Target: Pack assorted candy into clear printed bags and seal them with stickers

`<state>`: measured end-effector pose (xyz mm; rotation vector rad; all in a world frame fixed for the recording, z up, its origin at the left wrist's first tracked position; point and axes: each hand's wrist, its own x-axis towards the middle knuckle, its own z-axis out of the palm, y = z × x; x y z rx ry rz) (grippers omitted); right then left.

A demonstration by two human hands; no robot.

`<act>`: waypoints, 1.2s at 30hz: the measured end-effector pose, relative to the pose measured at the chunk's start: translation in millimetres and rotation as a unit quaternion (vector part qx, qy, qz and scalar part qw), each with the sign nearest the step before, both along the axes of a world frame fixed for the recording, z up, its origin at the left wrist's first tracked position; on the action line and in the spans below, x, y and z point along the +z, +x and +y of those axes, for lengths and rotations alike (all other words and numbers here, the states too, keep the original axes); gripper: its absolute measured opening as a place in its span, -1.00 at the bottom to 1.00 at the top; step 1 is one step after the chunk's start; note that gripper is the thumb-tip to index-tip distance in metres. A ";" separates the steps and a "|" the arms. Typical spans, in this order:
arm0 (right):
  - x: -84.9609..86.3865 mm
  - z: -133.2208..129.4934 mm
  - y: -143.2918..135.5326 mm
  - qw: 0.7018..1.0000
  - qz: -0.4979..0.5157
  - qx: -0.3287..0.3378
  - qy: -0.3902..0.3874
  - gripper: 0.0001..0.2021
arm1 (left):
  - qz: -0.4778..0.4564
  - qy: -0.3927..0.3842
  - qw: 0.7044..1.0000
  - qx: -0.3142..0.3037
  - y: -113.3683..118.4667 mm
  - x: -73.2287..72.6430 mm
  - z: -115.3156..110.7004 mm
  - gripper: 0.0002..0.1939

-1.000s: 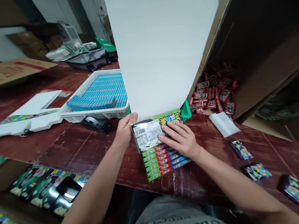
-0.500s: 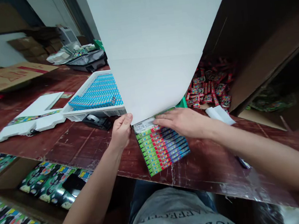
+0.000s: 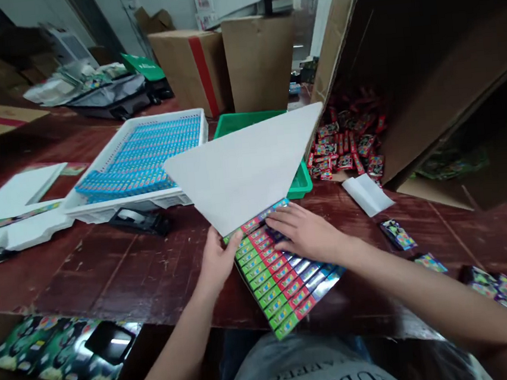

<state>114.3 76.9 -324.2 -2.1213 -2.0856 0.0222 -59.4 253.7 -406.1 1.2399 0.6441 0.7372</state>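
A display box (image 3: 254, 281) filled with rows of small green, red and purple-blue packs lies tilted at the table's front edge. From its far edge rises a white cardboard flap (image 3: 252, 172), leaning away from me. My left hand (image 3: 222, 257) grips the box's far left corner at the foot of the flap, thumb on the near side and the other fingers mostly hidden behind. On the far right part of the packs rests my right hand (image 3: 305, 231), its fingers stretched out and slightly apart, touching the top rows.
A white basket (image 3: 98, 214) holds rows of blue packs beside a black tape dispenser (image 3: 137, 221). Behind the flap stands a green basket (image 3: 300, 186). Red packs (image 3: 343, 151) lie heaped in a large carton (image 3: 434, 107). Loose packs (image 3: 398, 234) and white paper (image 3: 367, 194) lie at right.
The white flap has tipped away from me and now stands lower, uncovering the green basket and cartons behind. Both hands stay at the box; the view has shifted right.
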 end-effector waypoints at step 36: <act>-34.1 -135.0 -7.9 0.998 -0.023 0.054 0.033 -0.52 | 0.277 0.648 0.652 -0.278 -68.6 44.3 -102.4 -0.33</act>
